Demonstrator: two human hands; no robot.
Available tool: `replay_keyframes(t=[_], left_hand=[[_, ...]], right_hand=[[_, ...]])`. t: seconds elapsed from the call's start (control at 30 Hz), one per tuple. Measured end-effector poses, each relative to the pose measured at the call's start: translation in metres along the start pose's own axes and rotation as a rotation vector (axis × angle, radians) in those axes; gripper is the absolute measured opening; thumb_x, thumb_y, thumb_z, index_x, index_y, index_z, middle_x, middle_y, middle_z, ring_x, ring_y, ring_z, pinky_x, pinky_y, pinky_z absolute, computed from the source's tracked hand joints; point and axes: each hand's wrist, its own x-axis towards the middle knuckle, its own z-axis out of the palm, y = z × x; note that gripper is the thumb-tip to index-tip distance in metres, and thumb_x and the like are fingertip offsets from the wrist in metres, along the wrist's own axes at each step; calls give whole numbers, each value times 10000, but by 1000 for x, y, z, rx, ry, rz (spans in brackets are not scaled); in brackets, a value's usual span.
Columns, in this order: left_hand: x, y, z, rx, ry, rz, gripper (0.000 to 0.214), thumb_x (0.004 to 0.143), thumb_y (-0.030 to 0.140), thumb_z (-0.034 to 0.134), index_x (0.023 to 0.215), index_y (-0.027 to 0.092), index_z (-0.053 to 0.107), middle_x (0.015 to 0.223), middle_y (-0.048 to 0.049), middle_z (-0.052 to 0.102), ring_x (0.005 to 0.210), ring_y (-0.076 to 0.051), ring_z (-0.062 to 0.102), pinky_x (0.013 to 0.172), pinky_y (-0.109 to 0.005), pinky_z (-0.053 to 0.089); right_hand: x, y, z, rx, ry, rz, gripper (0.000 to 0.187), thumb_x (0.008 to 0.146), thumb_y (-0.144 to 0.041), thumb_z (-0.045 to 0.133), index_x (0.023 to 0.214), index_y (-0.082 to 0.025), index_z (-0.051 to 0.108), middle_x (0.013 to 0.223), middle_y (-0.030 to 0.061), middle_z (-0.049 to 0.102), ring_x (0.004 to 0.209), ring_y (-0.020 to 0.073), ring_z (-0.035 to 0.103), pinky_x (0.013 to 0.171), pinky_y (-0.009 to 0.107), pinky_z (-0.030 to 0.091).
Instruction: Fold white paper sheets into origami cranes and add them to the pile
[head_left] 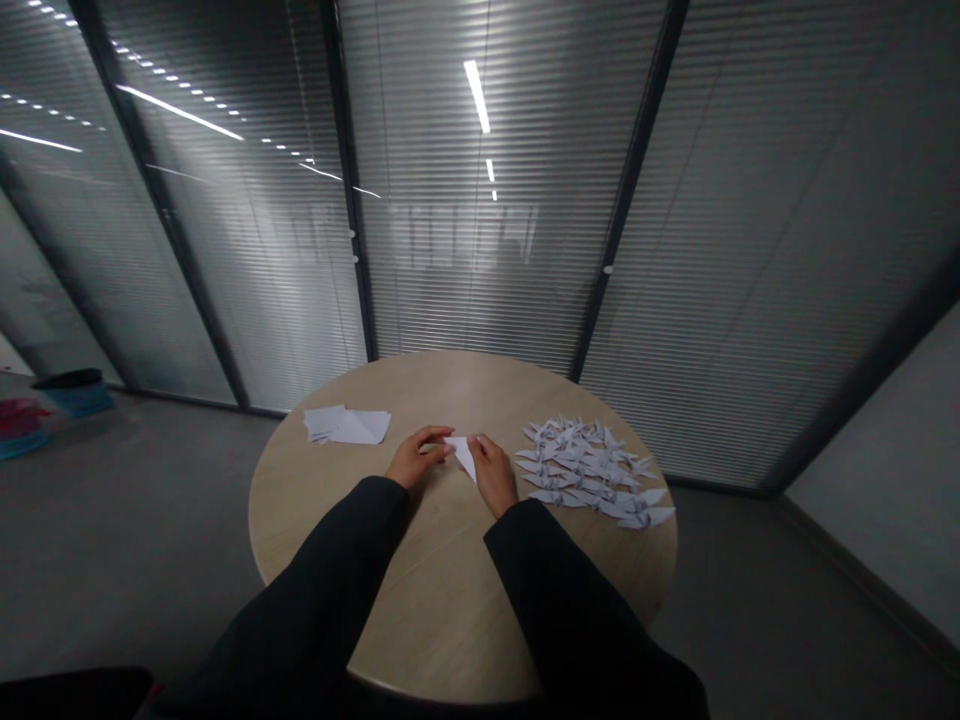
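**Item 1:** folded white paper triangle (463, 455), held above the table's middle area between both hands, its point directed down toward the person.

**Item 2:** left hand (415, 458), fingers curled and closed, fingertips pinching the paper's left side.

**Item 3:** right hand (491, 472), fingers closed on the paper's right side, partly covering it.

**Item 4:** round wood-toned table (450, 620), carrying all the paper items.

**Item 5:** stack of white paper sheets (349, 425), loosely fanned, on the table's far left, near the left hand but not touching it.

**Item 6:** pile of white origami cranes (592, 470), several dozen, lying overlapped on the table's right side, just beside the right hand.

**Item 7:** black sleeves (337, 540), covering both forearms.

**Item 8:** glass partition with slatted blinds (480, 250), behind the table.

**Item 9:** blue bin (71, 400), on the floor (112, 530) at far left, well apart from the table.
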Motion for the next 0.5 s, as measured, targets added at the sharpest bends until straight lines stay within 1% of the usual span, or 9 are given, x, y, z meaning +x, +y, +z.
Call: replay_keyframes(t=[0.1,0.17,0.33,0.5], left_hand=[[0,-2,1,-3,-21,-4,492,619,390,726,1026,133,625,990,-102,625,866,-197,584,684,-306,496],[1,-4,1,6,-28,-7,473,621,402,725,997,127,640,977,-102,635,821,-187,590,673,-300,490],[4,-13,-3,28,-45,-21,420,648,458,692,868,100,671,787,-78,648,643,-144,568,615,-283,468],[6,-17,-4,-4,-54,-42,419,635,492,693,789,103,663,705,-55,620,602,-130,545,581,-276,467]], right_hand=[[-3,-6,-2,-55,-5,-35,342,877,-416,344,691,-214,549,603,-23,526,579,133,478,514,218,315],[-5,-9,-3,-72,-12,-62,354,876,-416,339,672,-206,540,603,-24,509,589,132,468,528,222,301],[-4,-10,-3,-52,-33,-59,378,861,-431,341,646,-189,537,591,-27,482,588,128,443,531,228,281],[-3,-6,-2,-68,-9,-51,380,846,-437,363,580,-192,481,539,-40,427,551,120,399,509,230,256]])
